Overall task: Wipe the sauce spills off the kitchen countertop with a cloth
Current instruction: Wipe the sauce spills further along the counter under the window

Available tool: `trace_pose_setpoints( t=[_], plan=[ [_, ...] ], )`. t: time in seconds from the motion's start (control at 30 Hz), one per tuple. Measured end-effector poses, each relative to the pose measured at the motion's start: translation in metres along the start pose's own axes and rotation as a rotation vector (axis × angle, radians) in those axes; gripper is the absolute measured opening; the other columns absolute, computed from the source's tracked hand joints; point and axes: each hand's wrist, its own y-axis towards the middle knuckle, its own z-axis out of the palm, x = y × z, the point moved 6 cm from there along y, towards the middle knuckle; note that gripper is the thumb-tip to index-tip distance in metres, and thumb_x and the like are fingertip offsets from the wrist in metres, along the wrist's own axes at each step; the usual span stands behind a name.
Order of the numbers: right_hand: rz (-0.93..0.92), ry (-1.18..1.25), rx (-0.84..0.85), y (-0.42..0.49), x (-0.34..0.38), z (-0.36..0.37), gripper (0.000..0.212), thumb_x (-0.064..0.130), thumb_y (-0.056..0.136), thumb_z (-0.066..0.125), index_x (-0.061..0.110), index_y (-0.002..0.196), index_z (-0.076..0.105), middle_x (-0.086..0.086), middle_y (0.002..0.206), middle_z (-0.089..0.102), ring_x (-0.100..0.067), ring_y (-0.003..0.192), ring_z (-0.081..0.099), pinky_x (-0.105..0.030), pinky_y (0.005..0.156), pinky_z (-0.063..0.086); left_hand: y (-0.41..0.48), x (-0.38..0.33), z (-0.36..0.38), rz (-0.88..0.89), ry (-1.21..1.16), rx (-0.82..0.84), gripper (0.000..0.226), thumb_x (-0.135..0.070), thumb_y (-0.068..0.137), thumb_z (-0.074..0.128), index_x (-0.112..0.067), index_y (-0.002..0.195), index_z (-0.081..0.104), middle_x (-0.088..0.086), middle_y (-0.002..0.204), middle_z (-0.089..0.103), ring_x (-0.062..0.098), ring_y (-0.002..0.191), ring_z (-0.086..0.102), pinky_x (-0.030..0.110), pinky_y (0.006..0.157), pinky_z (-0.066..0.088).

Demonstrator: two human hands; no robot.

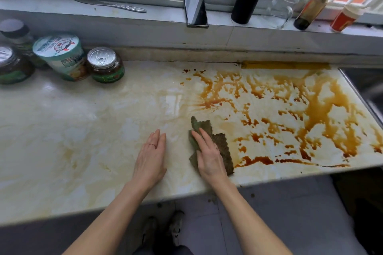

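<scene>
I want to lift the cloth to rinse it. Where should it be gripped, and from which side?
Pinch the cloth at its far corner, which juts past the right hand, coming from above; it lies flat on the countertop, so only a free corner likely gives purchase.

The right hand [209,157] lies flat on the crumpled green-brown cloth [222,145] near the front of the pale marble tabletop [62,130]; the left hand [150,161] rests just left of it; the brown sauce spills [317,114] spread right of the cloth and behind it; a metal-lidded round glass jar [105,65] and a tall paper tub [62,56] stand at the back left; on the white windowsill [51,8] behind, a black slab phone [195,8] stands left of a dark glass sauce bottle [310,8].
</scene>
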Motion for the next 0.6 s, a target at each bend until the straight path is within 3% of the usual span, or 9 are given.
trace_pose_setpoints(
  t=[0.13, 0.23, 0.4, 0.6],
  plan=[
    [-0.202, -0.219, 0.079, -0.033, 0.0, 0.014, 0.049, 0.026, 0.098, 0.044, 0.032, 0.145, 0.037, 0.001, 0.156, 0.027, -0.016, 0.144, 0.024, -0.044, 0.118, 0.017, -0.005, -0.011, 0.005, 0.049, -0.037, 0.004, 0.074, 0.001, 0.085, 0.041, -0.012, 0.151, 0.011, 0.008, 0.16, 0.002, 0.021, 0.147, 0.007, 0.028, 0.118, 0.011],
    [-0.098, -0.282, 0.063, -0.024, -0.03, -0.003, 0.047, 0.028, 0.1, 0.043, 0.033, 0.146, 0.035, 0.004, 0.157, 0.023, -0.014, 0.146, 0.017, -0.04, 0.118, 0.008, -0.011, -0.015, 0.007, 0.039, -0.039, 0.031, 0.07, 0.0, 0.087, 0.037, -0.011, 0.151, 0.011, 0.008, 0.16, 0.003, 0.022, 0.147, 0.008, 0.029, 0.118, 0.011],
    [0.04, -0.032, -0.026, -0.016, -0.023, -0.008, 0.049, 0.011, 0.098, 0.044, 0.027, 0.144, 0.041, 0.002, 0.154, 0.032, -0.015, 0.144, 0.023, -0.043, 0.119, 0.008, -0.015, -0.016, 0.01, 0.019, -0.016, 0.042, 0.071, 0.001, 0.087, 0.037, -0.013, 0.151, 0.01, 0.005, 0.16, 0.002, 0.019, 0.147, 0.007, 0.027, 0.117, 0.011],
    [-0.371, -0.315, 0.192, -0.056, -0.011, 0.021, 0.066, 0.052, 0.094, 0.038, 0.033, 0.152, 0.013, 0.001, 0.16, 0.014, -0.016, 0.148, 0.005, -0.05, 0.119, 0.005, -0.008, -0.014, 0.009, -0.112, -0.051, -0.068, 0.062, 0.0, 0.089, 0.043, -0.016, 0.147, 0.031, 0.001, 0.157, 0.024, 0.018, 0.143, 0.025, 0.028, 0.113, 0.025]
  ],
)
